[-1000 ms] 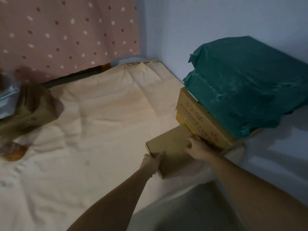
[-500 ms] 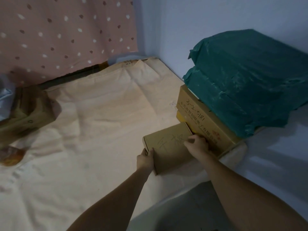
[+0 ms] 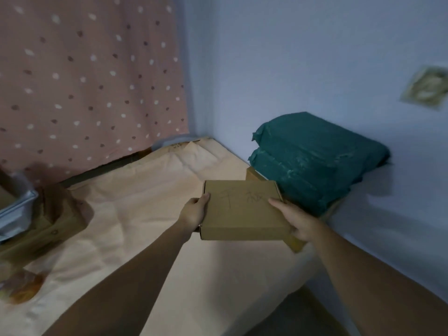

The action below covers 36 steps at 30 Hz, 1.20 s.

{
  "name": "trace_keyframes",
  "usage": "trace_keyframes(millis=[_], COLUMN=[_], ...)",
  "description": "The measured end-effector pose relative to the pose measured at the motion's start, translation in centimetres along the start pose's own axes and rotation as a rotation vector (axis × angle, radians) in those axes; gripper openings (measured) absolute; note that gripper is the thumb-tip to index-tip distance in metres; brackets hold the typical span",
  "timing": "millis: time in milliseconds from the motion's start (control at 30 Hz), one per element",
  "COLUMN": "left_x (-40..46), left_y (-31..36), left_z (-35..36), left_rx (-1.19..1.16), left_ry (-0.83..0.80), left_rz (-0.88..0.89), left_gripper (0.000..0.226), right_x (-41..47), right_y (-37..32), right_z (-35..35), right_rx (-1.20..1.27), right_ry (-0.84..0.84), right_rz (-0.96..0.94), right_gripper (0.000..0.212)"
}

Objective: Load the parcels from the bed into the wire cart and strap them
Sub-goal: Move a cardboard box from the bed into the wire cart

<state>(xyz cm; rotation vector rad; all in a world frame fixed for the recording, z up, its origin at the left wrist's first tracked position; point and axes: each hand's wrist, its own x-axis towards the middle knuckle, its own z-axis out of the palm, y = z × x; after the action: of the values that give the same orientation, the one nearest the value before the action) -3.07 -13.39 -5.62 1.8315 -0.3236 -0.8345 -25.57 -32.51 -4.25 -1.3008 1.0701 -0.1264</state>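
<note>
Parcel in hand: flat brown cardboard box with pencil scrawl on its lid (image 3: pixel 242 210), lifted clear of the peach-sheeted bed (image 3: pixel 135 214), at 12 o'clock from the person
Handling: stiff and shallow, likely light; smooth board may slip, so opposite short edges are the sensible hold
Left hand (image 3: pixel 194 212): at the box's 9 o'clock edge, thumb on top, fingers curled under, gripping it
Right hand (image 3: pixel 294 220): at the 3 o'clock edge, thumb laid along the lid, fingers underneath, gripping it
Arms: both stretched forward, nearly straight
Still waiting: bulky teal plastic-wrapped parcel (image 3: pixel 315 161) at 1 o'clock, against the wall
Cart: not in view
</note>
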Motion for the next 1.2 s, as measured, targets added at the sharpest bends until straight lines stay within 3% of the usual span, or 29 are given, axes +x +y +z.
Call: trace_keyframes(millis=[233, 333, 467, 533, 600, 867, 1000, 1200], left_x=[-3.2, -6.2, -12.3, -15.7, -20.1, -43.8, -57.0, -71.7], left_y=[7.3, 8.1, 7.3, 6.6, 5.7, 1.1, -3.7, -12.1], left_z=[1.4, 3.9, 9.0, 12.5, 16.2, 26.4, 29.4, 32.6], left_rx=[0.181, 0.235, 0.244, 0.328, 0.372, 0.485, 0.532, 0.591], left_ry=[-0.282, -0.427, -0.581, -0.687, -0.796, -1.181, -1.340, -1.501], left_rz=[0.155, 0.215, 0.240, 0.321, 0.380, 0.487, 0.584, 0.552], left_gripper=[0.047, 0.048, 0.034, 0.053, 0.065, 0.056, 0.066, 0.064], right_x=[-11.6, -18.0, -27.4, -32.6, -38.5, -62.2, -74.2, -86.8], right_y=[-1.3, 0.8, 6.2, 9.6, 13.1, 27.4, 36.0, 46.9], right_z=[-2.7, -3.8, -6.0, -7.0, -8.0, -8.7, -7.7, -6.2], right_rx=[0.096, 0.173, 0.194, 0.205, 0.243, 0.391, 0.476, 0.552], right_ry=[0.243, 0.368, 0.547, 0.628, 0.717, 1.086, 1.219, 1.323], right_rz=[-0.099, -0.103, -0.109, -0.102, -0.101, -0.038, -0.010, 0.081], right_gripper=[0.045, 0.040, 0.048, 0.052, 0.050, 0.053, 0.057, 0.052])
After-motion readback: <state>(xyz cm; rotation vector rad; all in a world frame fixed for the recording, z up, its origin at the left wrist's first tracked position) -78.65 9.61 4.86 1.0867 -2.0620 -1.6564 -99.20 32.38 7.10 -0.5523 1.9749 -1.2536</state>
